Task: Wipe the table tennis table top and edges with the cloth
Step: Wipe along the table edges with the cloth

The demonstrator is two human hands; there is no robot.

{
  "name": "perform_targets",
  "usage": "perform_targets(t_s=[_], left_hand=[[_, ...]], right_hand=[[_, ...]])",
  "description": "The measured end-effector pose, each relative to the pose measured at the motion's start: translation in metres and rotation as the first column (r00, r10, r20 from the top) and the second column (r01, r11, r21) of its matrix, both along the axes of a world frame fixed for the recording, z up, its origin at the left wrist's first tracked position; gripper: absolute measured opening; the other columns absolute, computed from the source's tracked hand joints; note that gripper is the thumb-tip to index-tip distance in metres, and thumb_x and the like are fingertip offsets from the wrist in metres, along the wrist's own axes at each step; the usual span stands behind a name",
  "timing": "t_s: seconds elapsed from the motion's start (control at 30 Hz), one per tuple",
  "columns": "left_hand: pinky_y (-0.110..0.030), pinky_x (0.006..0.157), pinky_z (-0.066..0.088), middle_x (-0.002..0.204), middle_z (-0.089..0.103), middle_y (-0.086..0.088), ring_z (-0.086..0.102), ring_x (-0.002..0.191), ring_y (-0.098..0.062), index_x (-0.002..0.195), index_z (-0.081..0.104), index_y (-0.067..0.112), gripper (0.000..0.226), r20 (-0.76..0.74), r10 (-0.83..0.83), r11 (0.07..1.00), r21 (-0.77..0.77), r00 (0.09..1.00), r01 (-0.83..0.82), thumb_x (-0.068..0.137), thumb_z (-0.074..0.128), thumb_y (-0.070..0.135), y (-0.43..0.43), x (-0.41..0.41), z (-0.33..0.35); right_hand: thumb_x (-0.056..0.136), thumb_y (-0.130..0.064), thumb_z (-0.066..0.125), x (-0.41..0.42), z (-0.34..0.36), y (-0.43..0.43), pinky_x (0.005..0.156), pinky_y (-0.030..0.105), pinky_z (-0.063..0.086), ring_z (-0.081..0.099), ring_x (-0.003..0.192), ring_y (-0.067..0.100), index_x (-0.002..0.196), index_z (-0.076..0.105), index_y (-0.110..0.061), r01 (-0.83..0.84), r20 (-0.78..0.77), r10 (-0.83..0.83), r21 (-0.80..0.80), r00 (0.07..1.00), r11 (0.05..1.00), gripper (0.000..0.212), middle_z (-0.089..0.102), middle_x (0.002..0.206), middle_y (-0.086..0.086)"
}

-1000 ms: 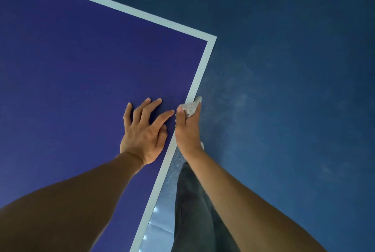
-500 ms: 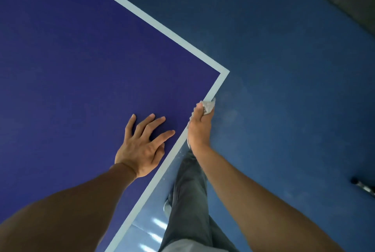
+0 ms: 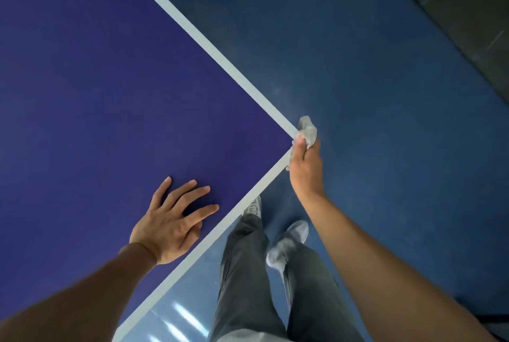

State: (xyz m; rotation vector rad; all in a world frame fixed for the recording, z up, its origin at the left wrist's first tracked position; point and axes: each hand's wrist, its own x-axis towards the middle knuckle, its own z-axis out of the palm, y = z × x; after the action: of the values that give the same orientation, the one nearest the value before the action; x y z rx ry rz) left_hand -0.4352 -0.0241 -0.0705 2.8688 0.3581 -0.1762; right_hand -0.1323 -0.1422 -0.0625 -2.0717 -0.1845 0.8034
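I see right hand point(image 3: 305, 168) gripping cloth point(image 3: 308, 131) at the bench point(image 3: 96, 80) corner; left hand point(image 3: 172, 222) spread flat on the bench near its near edge.

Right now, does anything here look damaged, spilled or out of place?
Nothing stands out. The purple table tennis table top with white edge lines looks intact; the right hand grips the crumpled grey cloth at its corner, the left hand rests flat on it.
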Motion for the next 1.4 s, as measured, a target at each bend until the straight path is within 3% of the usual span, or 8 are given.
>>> perform_targets(t_s=[0.17, 0.4, 0.53, 0.63, 0.8, 0.97, 1.2, 1.4], left_hand=[[-0.063, 0.123, 0.019, 0.152, 0.05, -0.004, 0.041, 0.143, -0.033, 0.143, 0.05, 0.037, 0.045, -0.007, 0.026, 0.999, 0.019, 1.0, -0.025, 0.099, 0.044, 0.037, -0.005, 0.002, 0.003], [-0.066, 0.119, 0.025, 0.149, 0.051, -0.004, 0.044, 0.141, -0.034, 0.143, 0.051, 0.035, 0.041, -0.019, 0.048, 0.994, 0.097, 0.999, -0.046, 0.103, 0.042, 0.036, -0.008, 0.006, 0.006], [-0.065, 0.117, 0.031, 0.135, 0.062, -0.008, 0.058, 0.121, -0.036, 0.132, 0.061, 0.027, 0.036, 0.023, 0.301, 0.946, 0.122, 0.953, -0.302, 0.098, 0.051, 0.03, -0.026, 0.044, 0.014], [-0.059, 0.121, 0.025, 0.131, 0.062, -0.009, 0.06, 0.116, -0.037, 0.123, 0.067, 0.019, 0.032, 0.08, 0.528, 0.838, 0.111, 0.845, -0.534, 0.099, 0.051, 0.029, -0.029, 0.102, 0.02], [-0.062, 0.122, 0.02, 0.143, 0.054, -0.011, 0.05, 0.133, -0.037, 0.13, 0.064, 0.017, 0.036, 0.15, 0.784, 0.594, 0.099, 0.603, -0.798, 0.096, 0.055, 0.026, 0.015, 0.202, 0.021], [-0.065, 0.123, -0.003, 0.168, 0.022, -0.009, 0.013, 0.157, -0.033, 0.153, 0.038, 0.035, 0.051, 0.002, 0.893, 0.448, 0.093, 0.45, -0.889, 0.103, 0.043, 0.039, 0.088, 0.246, 0.015], [-0.064, 0.124, -0.006, 0.171, 0.009, -0.002, 0.0, 0.159, -0.024, 0.156, 0.025, 0.047, 0.053, -0.04, 0.974, 0.225, 0.005, 0.224, -0.974, 0.103, 0.026, 0.045, 0.139, 0.262, 0.004], [-0.058, 0.127, -0.002, 0.17, 0.018, 0.002, 0.007, 0.159, -0.021, 0.154, 0.033, 0.046, 0.051, 0.027, 0.984, 0.175, 0.013, 0.175, -0.984, 0.103, 0.029, 0.044, 0.137, 0.259, -0.001]], right_hand=[[0.112, -0.033, 0.043, 0.026, -0.001, -0.014, 0.058, 0.024, 0.051, 0.055, 0.056, 0.008, 0.149, 0.047, -0.028, -0.252, -0.047, 0.251, -0.01, 0.967, 0.968, 0.039, 0.057, 0.083, -0.01], [0.105, -0.052, 0.048, 0.09, 0.003, 0.035, 0.065, 0.019, 0.048, 0.067, 0.074, 0.002, 0.111, 0.055, -0.045, -0.721, -0.137, 0.708, -0.1, 0.693, 0.686, 0.012, 0.069, 0.087, -0.019], [0.103, -0.054, 0.036, 0.089, 0.006, 0.074, 0.08, 0.043, 0.053, 0.057, 0.071, 0.01, 0.1, 0.053, -0.038, -0.747, -0.185, 0.735, 0.006, 0.652, 0.664, 0.024, 0.058, 0.077, -0.016], [0.108, -0.048, 0.036, 0.093, 0.007, 0.063, 0.071, 0.035, 0.048, 0.052, 0.058, 0.004, 0.081, 0.052, -0.034, -0.708, -0.215, 0.698, 0.041, 0.683, 0.705, 0.034, 0.058, 0.065, -0.016], [0.107, -0.05, 0.043, 0.105, 0.001, 0.013, 0.076, 0.021, 0.046, 0.061, 0.071, -0.001, 0.109, 0.062, -0.03, -0.766, -0.252, 0.742, 0.005, 0.621, 0.642, 0.027, 0.067, 0.082, -0.022], [0.109, -0.039, 0.045, 0.106, -0.006, 0.027, 0.103, 0.045, 0.052, 0.066, 0.116, 0.031, 0.143, 0.048, -0.006, -0.781, -0.281, 0.761, 0.06, 0.584, 0.621, 0.048, 0.066, 0.13, 0.016], [0.11, -0.039, 0.045, 0.1, -0.017, 0.129, 0.079, 0.013, 0.047, 0.066, 0.105, 0.018, 0.141, 0.045, -0.019, -0.799, -0.245, 0.81, 0.171, 0.533, 0.577, 0.036, 0.064, 0.131, 0.009], [0.109, -0.046, 0.043, 0.112, -0.009, 0.063, 0.104, 0.041, 0.053, 0.065, 0.121, 0.019, 0.166, 0.018, -0.025, -0.835, -0.345, 0.8, 0.077, 0.491, 0.545, 0.066, 0.055, 0.15, 0.007]])
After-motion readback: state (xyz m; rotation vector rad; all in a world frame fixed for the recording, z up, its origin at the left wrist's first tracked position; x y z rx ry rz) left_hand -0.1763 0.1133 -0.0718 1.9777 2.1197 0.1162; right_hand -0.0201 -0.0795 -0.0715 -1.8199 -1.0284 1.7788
